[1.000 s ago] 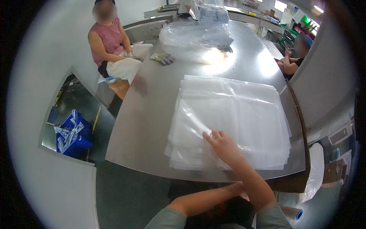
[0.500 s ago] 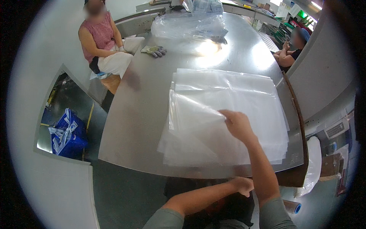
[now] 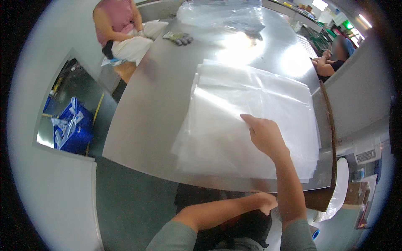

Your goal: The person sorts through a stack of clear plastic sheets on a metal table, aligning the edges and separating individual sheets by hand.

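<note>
A stack of clear plastic sheets or bags (image 3: 234, 154) lies on the metal table in front of me, its layers slightly out of line. Over the middle of the stack is my right hand (image 3: 267, 133), palm down. Its index finger is stretched out and touches the top layer, where a shiny crease runs to the fingertip. The undersides of the other fingers are hidden. My left hand (image 3: 268, 203) is held low at the table's front edge, close to my right forearm. Its fingers are curled, and I see nothing in them.
The metal table (image 3: 142, 134) has a brown right edge. A glove (image 3: 179, 38) and bundled clear plastic (image 3: 220, 19) lie farther back. One person (image 3: 119, 29) sits at the far left, another (image 3: 333, 62) at the right. A blue bin (image 3: 75, 129) stands on the left.
The view has tilted down and shifted slightly. My right hand's pinch on the raised top layer has loosened. That layer now lies flatter under the outstretched finger. My left hand stays low.
</note>
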{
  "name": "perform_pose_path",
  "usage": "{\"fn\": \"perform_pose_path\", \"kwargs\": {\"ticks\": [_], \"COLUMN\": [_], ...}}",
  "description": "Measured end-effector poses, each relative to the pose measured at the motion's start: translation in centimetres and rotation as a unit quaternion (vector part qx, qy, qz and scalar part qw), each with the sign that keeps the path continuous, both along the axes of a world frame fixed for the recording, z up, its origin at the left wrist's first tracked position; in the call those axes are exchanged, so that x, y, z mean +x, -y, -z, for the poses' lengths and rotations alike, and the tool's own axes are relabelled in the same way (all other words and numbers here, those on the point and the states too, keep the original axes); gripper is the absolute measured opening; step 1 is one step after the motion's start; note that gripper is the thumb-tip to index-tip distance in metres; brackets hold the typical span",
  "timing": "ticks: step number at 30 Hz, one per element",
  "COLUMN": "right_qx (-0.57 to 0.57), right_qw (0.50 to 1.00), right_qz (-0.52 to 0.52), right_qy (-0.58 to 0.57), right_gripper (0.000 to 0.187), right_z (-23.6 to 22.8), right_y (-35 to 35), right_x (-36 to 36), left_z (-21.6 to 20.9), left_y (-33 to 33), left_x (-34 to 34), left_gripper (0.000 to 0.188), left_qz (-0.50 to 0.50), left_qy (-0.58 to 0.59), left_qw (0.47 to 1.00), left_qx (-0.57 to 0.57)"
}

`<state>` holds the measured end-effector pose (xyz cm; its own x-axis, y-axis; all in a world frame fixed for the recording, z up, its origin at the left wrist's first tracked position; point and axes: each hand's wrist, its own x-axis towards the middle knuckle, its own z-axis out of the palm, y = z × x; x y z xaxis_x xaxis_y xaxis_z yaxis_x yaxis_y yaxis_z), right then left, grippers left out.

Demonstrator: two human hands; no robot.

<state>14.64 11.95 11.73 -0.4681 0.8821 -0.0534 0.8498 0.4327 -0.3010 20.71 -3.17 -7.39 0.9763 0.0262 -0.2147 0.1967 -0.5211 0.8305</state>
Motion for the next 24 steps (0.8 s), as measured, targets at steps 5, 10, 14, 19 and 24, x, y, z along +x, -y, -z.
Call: {"fn": "perform_pose_path", "kwargs": {"ticks": [5,10,14,19,24], "right_qx": [0.040,0.142,0.186,0.147,0.131], "right_qw": [0.999,0.988,0.978,0.980,0.979], "right_qz": [-0.009,-0.037,-0.072,-0.093,-0.130], "right_qy": [-0.025,-0.039,-0.056,-0.094,-0.084], "right_gripper": [0.042,0.064,0.067,0.064,0.058], "right_z": [5.5,7.4,7.2,7.8,8.0], "right_y": [2.7,4.5,4.9,4.7,4.3], "right_x": [0.6,-0.6,-2.0,-2.6,-2.8], "left_z": [-1.2,-0.9,-1.1,-1.3,-1.2], "left_y": [0.3,0.3,0.3,0.1,0.1], "left_x": [0.4,0.9,1.2,1.8,1.8], "left_gripper": [0.056,0.055,0.054,0.053,0.052], "left_qz": [0.018,0.006,-0.010,-0.028,-0.042], "left_qy": [-0.054,-0.033,-0.008,0.012,0.025], "left_qw": [0.998,0.999,1.000,1.000,0.999], "left_qx": [-0.016,-0.008,-0.007,-0.008,-0.012]}}
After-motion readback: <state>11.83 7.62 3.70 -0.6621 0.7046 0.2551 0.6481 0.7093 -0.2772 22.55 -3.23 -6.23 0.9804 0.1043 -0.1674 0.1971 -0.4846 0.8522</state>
